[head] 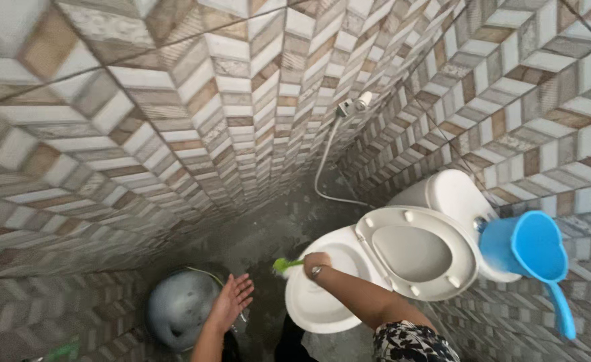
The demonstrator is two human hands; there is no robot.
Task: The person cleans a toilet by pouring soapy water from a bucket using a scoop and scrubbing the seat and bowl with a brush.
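Observation:
My right hand (316, 263) grips a green-handled brush (286, 265) at the front rim of a white toilet bowl (309, 305). A ring shows on one finger. The brush head points left over the rim's edge. The toilet's seat and lid (416, 251) stand raised against the white cistern (453, 194). My left hand (231, 300) hovers with fingers spread, holding nothing, beside a grey metal bucket (178, 308) on the floor.
A blue plastic jug (530, 251) sits on the cistern at the right. A white spray hose (325, 164) hangs from a wall holder in the corner. Chevron-tiled walls close in on both sides. The dark floor looks wet. A small green object (64, 350) lies at the lower left.

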